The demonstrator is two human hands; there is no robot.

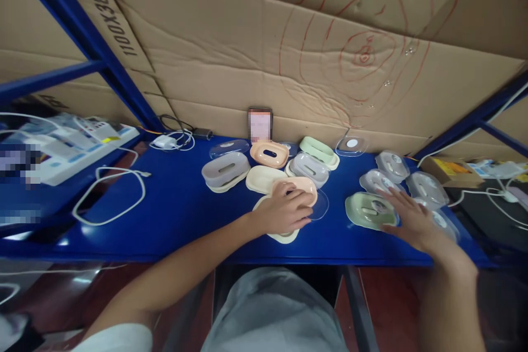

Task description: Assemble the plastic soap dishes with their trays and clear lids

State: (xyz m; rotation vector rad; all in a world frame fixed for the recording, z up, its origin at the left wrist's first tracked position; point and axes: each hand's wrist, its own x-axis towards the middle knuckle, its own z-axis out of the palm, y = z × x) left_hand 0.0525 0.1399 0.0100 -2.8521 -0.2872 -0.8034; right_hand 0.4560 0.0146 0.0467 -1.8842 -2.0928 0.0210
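Note:
My left hand (286,212) has its fingers bent over a peach oval soap dish (308,184) and grips it near the rim. Under and around it lie cream trays (266,180) and a clear lid (320,206); the hand hides part of them. At the right, my right hand (412,221) spreads its fingers at the edge of a green soap dish (363,210) with a clear cover. Its fingertips reach over the neighbouring clear-lidded dish (376,180); whether they touch it I cannot tell.
Behind my left hand stand an orange dish (270,154), a light green one (317,148) and two grey ones (226,170). Several lidded dishes (428,188) sit at the right. A phone (260,125) leans on the cardboard. A white cable (142,198) lies left.

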